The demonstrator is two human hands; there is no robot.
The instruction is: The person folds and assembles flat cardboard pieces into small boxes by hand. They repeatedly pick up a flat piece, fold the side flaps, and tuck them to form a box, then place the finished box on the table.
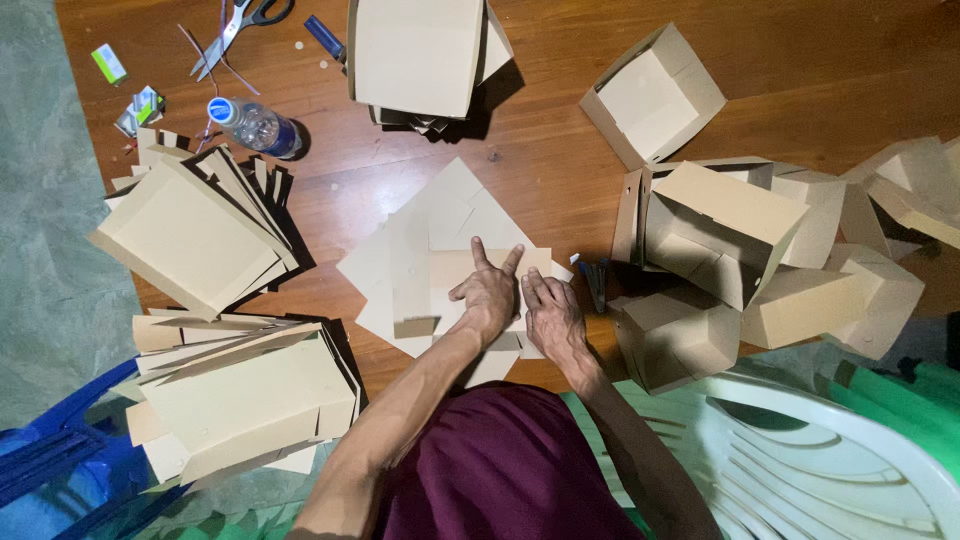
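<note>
Wooden table (800, 70) strewn with cardboard boxes (730, 235); floor perhaps tiled.

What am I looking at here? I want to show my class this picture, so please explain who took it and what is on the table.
The single picture comes from a camera worn on a person's head, looking straight down. No machine here: the left hand and right hand press flat on a flat cardboard sheet on a wooden table; neither grips anything. Stacks of flat cardboard lie left, folded boxes pile up right. Scissors and a plastic bottle sit at the top left. A white plastic chair stands lower right.
</note>
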